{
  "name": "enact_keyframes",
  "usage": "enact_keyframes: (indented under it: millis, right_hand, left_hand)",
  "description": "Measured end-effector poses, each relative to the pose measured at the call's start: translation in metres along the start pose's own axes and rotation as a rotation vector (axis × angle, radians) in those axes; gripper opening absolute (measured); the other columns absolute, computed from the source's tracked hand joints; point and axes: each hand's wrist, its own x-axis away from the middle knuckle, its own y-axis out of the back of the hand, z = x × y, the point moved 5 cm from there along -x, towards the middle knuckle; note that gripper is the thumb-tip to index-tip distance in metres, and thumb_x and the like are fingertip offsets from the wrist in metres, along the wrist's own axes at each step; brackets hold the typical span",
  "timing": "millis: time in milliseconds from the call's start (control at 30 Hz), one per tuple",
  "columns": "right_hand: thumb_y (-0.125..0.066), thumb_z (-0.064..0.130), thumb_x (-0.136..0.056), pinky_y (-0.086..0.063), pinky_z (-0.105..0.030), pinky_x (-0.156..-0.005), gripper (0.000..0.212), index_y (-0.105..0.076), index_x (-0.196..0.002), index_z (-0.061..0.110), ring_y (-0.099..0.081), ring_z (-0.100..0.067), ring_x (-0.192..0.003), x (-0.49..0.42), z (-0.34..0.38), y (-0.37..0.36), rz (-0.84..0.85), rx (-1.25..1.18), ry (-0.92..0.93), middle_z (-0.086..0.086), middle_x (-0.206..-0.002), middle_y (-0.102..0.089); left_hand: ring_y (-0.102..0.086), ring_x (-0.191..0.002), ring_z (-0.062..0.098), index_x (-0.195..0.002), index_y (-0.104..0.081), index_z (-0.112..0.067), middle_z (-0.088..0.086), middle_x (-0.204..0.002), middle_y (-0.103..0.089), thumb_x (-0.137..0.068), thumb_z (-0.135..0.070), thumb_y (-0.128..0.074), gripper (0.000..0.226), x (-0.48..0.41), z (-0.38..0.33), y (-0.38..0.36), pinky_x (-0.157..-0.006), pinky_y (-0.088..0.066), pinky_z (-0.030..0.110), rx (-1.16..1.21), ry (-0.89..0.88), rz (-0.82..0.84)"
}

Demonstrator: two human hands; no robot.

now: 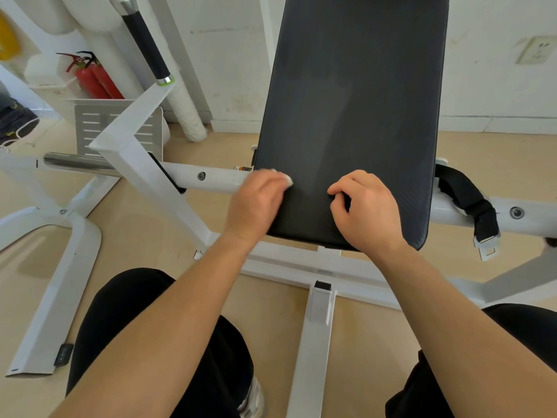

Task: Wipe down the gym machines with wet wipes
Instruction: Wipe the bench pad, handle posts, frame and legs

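Left hand (256, 200) lies on the lower left edge of the black pad (352, 101), fingers curled over a wet wipe (288, 179). Only small white bits of the wipe show past the fingertips; the rest is hidden under the hand. The wipe is pressed against the pad surface.

Right hand (366, 212) rests on the same pad, just beside the left, with a strip of bare pad between them. Its fingers are curled in toward the palm, knuckles up, and nothing shows in its grip.

The pad is long, dark and finely textured. It tilts up and away from both hands, and its bottom edge sits just under the wrists.

Left of the left hand, a white frame tube (208, 178) runs out from behind the pad, with a bolt head on it. Farther left, a chrome bar (75, 162) lies in line with the tube. Up and left of the hands, a black handle grip (147, 43) stands on a white angled arm.

Right of the right hand, a black strap (464, 194) hangs over the white frame and ends in a metal buckle (485, 245).

Below the hands, a white base beam (313, 342) runs toward the camera over the tan floor (180, 224), between the person's legs in black trousers (126, 312).

Far up and left, by the wall, stand two red fire extinguishers (96, 76). A wall socket (535, 49) sits high to the right.
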Motion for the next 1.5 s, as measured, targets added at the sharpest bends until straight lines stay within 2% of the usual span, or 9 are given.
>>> enact_keyframes:
  millis: [67, 133, 333, 533, 733, 933, 1133, 1367, 1500]
  right_hand:
    - [-0.059, 0.007, -0.089, -0.054, -0.035, -0.075, 0.018, -0.075, -0.093, 0.014, -0.062, -0.019, -0.088, 0.001, 0.0, -0.001, 0.003, 0.0, 0.001, 0.0, -0.095, -0.069]
    - [-0.059, 0.006, -0.089, -0.054, -0.037, -0.074, 0.018, -0.075, -0.092, 0.014, -0.061, -0.02, -0.087, 0.001, 0.0, -0.001, 0.002, 0.005, 0.007, 0.0, -0.094, -0.069]
    - [-0.06, 0.007, -0.088, -0.053, -0.04, -0.071, 0.018, -0.076, -0.091, 0.016, -0.061, -0.021, -0.084, 0.0, 0.002, -0.005, -0.008, 0.03, 0.018, 0.0, -0.092, -0.07]
    - [-0.061, 0.007, -0.088, -0.053, -0.037, -0.073, 0.017, -0.075, -0.091, 0.016, -0.061, -0.02, -0.083, 0.0, 0.003, -0.007, -0.007, 0.016, 0.027, 0.0, -0.092, -0.07]
    - [-0.061, 0.008, -0.087, -0.051, -0.04, -0.069, 0.016, -0.075, -0.09, 0.015, -0.06, -0.021, -0.08, -0.001, 0.002, -0.01, -0.033, 0.03, 0.048, 0.001, -0.091, -0.069]
    - [-0.061, 0.007, -0.087, -0.05, -0.039, -0.07, 0.016, -0.075, -0.09, 0.015, -0.058, -0.021, -0.081, 0.001, 0.001, -0.008, -0.047, 0.071, 0.079, 0.001, -0.091, -0.068]
    - [-0.056, 0.012, -0.088, -0.045, -0.037, -0.07, 0.018, -0.074, -0.089, 0.015, -0.056, -0.022, -0.081, -0.004, -0.004, -0.006, -0.087, 0.089, 0.074, 0.001, -0.092, -0.066]
    - [-0.064, 0.007, -0.086, -0.049, -0.039, -0.073, 0.014, -0.075, -0.091, 0.015, -0.058, -0.023, -0.084, -0.006, -0.008, -0.001, -0.076, 0.082, 0.032, 0.001, -0.093, -0.067]
    - [-0.057, 0.012, -0.087, -0.047, -0.039, -0.071, 0.016, -0.073, -0.087, 0.015, -0.056, -0.021, -0.082, -0.007, -0.012, -0.002, -0.077, 0.089, 0.03, 0.001, -0.092, -0.065]
  left_hand:
    - [-0.065, -0.092, 0.024, -0.099, -0.077, -0.01, 0.004, -0.099, -0.071, -0.092, -0.01, -0.067, 0.012, -0.01, 0.024, 0.009, -0.085, -0.053, 0.033, -0.024, 0.2, -0.027]
    - [-0.063, -0.086, 0.023, -0.094, -0.077, -0.011, 0.004, -0.093, -0.07, -0.092, -0.011, -0.067, 0.01, -0.007, 0.02, 0.01, -0.079, -0.053, 0.034, -0.016, 0.272, -0.03]
    - [-0.065, -0.087, 0.02, -0.101, -0.077, -0.006, 0.004, -0.097, -0.072, -0.092, -0.007, -0.07, 0.012, 0.017, -0.017, 0.003, -0.08, -0.053, 0.03, 0.079, 0.015, 0.134]
    - [-0.064, -0.085, 0.02, -0.1, -0.076, -0.008, 0.005, -0.094, -0.068, -0.093, -0.011, -0.068, 0.011, 0.001, 0.005, 0.013, -0.077, -0.053, 0.033, 0.028, 0.242, 0.042]
    - [-0.063, -0.085, 0.024, -0.1, -0.076, -0.006, 0.007, -0.093, -0.068, -0.094, -0.013, -0.065, 0.014, -0.001, -0.041, -0.007, -0.076, -0.052, 0.034, 0.114, -0.04, 0.2]
    - [-0.06, -0.079, 0.021, -0.091, -0.075, -0.008, 0.004, -0.087, -0.064, -0.097, -0.02, -0.063, 0.018, -0.054, 0.012, -0.002, -0.072, -0.052, 0.04, 0.022, 0.3, 0.024]
    - [-0.063, -0.085, 0.023, -0.102, -0.076, -0.006, 0.007, -0.092, -0.067, -0.096, -0.016, -0.064, 0.016, -0.004, -0.042, -0.008, -0.075, -0.053, 0.034, 0.145, -0.072, 0.23]
    - [-0.06, -0.076, 0.02, -0.091, -0.077, -0.011, 0.004, -0.087, -0.064, -0.096, -0.018, -0.065, 0.015, -0.064, 0.026, -0.003, -0.072, -0.051, 0.038, 0.0, 0.35, 0.002]
    - [-0.061, -0.078, 0.026, -0.094, -0.075, -0.011, 0.008, -0.085, -0.062, -0.097, -0.023, -0.059, 0.021, -0.04, -0.046, -0.023, -0.068, -0.051, 0.04, 0.11, 0.051, 0.164]
